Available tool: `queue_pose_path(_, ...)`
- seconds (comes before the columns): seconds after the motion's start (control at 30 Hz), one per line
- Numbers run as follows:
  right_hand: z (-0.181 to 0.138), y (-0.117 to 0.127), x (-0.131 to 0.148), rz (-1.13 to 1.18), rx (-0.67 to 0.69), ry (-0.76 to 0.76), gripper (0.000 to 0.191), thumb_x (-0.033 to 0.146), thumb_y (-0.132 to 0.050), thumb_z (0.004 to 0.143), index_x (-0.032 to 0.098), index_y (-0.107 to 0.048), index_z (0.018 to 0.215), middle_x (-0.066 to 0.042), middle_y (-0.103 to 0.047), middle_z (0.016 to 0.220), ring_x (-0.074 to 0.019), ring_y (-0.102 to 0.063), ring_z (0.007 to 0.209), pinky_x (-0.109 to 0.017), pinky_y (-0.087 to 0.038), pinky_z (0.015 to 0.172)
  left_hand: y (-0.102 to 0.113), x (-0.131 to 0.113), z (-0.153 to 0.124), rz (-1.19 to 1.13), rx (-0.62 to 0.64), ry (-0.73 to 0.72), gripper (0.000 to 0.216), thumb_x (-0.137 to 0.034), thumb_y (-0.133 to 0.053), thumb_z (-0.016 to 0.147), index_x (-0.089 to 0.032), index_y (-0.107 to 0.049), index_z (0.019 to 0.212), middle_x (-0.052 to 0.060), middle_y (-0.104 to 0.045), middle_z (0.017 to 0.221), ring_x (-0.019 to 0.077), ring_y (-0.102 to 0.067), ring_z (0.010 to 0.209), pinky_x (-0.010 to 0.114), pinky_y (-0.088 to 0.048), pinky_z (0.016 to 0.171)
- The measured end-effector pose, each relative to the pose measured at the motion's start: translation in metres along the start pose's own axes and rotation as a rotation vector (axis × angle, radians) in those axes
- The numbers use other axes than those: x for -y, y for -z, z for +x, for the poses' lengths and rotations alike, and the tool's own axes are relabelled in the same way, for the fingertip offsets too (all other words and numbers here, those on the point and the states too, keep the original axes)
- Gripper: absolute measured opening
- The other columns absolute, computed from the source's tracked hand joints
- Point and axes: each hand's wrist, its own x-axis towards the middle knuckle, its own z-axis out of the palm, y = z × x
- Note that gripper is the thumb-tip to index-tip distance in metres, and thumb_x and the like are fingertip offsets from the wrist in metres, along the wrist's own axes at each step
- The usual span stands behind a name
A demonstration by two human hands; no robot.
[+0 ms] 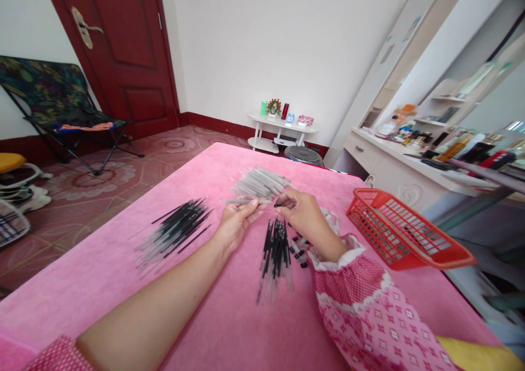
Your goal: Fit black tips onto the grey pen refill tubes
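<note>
My left hand (pixel 240 220) is closed on a thin pale pen-like stick (pixel 235 201), which lies almost level. Just to its right, my right hand (pixel 299 209) pinches a small black cap-like piece (pixel 276 205) close to the stick's end. Behind both hands is a heap of pale translucent sticks (pixel 260 182). A bundle of black and clear sticks (pixel 277 248) rests in front of my right hand. Beside it, partly hidden by my right wrist, are several small black and clear pieces (pixel 301 250). To the left lies another pile of black and grey sticks (pixel 180 229).
A pink cloth (pixel 229 316) covers the table. On its right side stands a red plastic basket (pixel 406 229), near a cluttered dressing table (pixel 414 163). Beyond the table are a low white stand (pixel 283 122), a folding chair (pixel 61 105) and a dark red door (pixel 118 48).
</note>
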Motion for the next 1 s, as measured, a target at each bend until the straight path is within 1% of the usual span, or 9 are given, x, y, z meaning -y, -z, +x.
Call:
queue_pose_path(0.23, -0.0004, -0.0019, 0.0026, 0.049, -0.042, -0.003, 0.011, 0.014, -0.058, 0.069, 0.017, -0.065, 0.077, -0.002, -0.067, 0.072, -0.0138, -0.06, 0.066, -0.025, -0.045, 0.062, -0.0018, -0.0019, -0.0013, -0.013, -0.034, 0.026, 0.026, -0.016, -0.076, 0.063, -0.01, -0.063, 0.084, 0.01, -0.072, 0.083, 0.017, -0.068, 0.076, 0.027, -0.054, 0.074)
queue_pose_path(0.5, -0.0013, -0.0021, 0.0047, 0.021, -0.051, 0.019, 0.012, 0.013, -0.059, 0.069, 0.016, -0.065, 0.079, -0.002, -0.067, 0.073, -0.0142, -0.06, 0.066, -0.026, -0.045, 0.064, -0.0013, -0.0001, -0.0008, 0.015, -0.015, -0.001, 0.025, -0.016, -0.077, 0.061, -0.01, -0.061, 0.081, 0.008, -0.071, 0.077, 0.0169, -0.068, 0.071, 0.029, -0.054, 0.074)
queue_pose_path(0.67, -0.0017, -0.0019, 0.0063, 0.03, -0.058, 0.014, 0.012, 0.013, -0.059, 0.069, 0.017, -0.066, 0.079, -0.001, -0.067, 0.072, -0.0142, -0.06, 0.065, -0.025, -0.045, 0.063, -0.0025, -0.0006, -0.0015, 0.003, -0.038, 0.006, 0.028, -0.016, -0.078, 0.058, -0.011, -0.061, 0.08, 0.008, -0.071, 0.076, 0.0172, -0.068, 0.07, 0.029, -0.054, 0.073)
queue_pose_path(0.8, -0.0015, -0.0033, 0.0055, 0.062, -0.05, 0.007, 0.012, 0.013, -0.058, 0.069, 0.017, -0.065, 0.078, -0.001, -0.066, 0.072, -0.0144, -0.06, 0.066, -0.025, -0.044, 0.063, -0.0023, -0.0005, -0.0023, 0.023, -0.019, 0.001, 0.028, -0.018, -0.078, 0.059, -0.011, -0.061, 0.08, 0.008, -0.071, 0.077, 0.0167, -0.068, 0.07, 0.029, -0.054, 0.073)
queue_pose_path(0.93, -0.0025, -0.0062, 0.0037, 0.006, -0.043, 0.022, 0.009, 0.016, -0.055, 0.075, 0.017, -0.064, 0.074, -0.001, -0.065, 0.069, -0.0143, -0.058, 0.065, -0.024, -0.042, 0.062, -0.0033, -0.0013, -0.0036, 0.06, 0.017, -0.02, 0.027, -0.018, -0.076, 0.062, -0.011, -0.06, 0.083, 0.009, -0.072, 0.081, 0.0162, -0.068, 0.073, 0.027, -0.054, 0.072)
queue_pose_path(1.0, -0.0036, -0.0072, 0.004, -0.057, -0.033, 0.016, 0.02, 0.023, -0.049, 0.082, 0.017, -0.062, 0.068, -0.002, -0.063, 0.064, -0.0139, -0.056, 0.061, -0.023, -0.039, 0.059, -0.004, -0.0016, -0.004, 0.056, 0.019, -0.029, 0.028, -0.018, -0.077, 0.061, -0.012, -0.059, 0.082, 0.007, -0.072, 0.079, 0.016, -0.068, 0.072, 0.027, -0.054, 0.071)
